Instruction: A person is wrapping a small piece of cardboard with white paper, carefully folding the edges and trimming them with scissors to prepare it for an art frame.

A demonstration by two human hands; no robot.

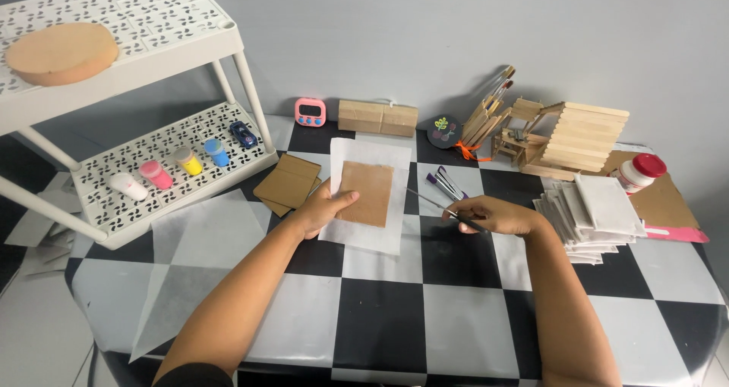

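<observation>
1. Head view: your left hand lies flat, fingers spread, on the left edge of a brown cardboard square. It presses down and grips nothing. The square rests on a white sheet of paper in the middle of the checkered table.
2. Your right hand has its fingers closed in a pinch around a thin paintbrush, whose tip points left toward the square and hovers just beside the paper's right edge.
3. Risk: the paper looks loose on the smooth tabletop, so if your left hand lifts or pushes sideways, the square and sheet could slide together.
4. Risk: your right forearm lies near the stack of white sheets; a wide elbow swing could knock it askew.
5. Containers: the white rack holds small paint bottles lying on its lower shelf and a round tan sponge on top. A red-capped jar stands at the far right; what is inside it cannot be told.
</observation>
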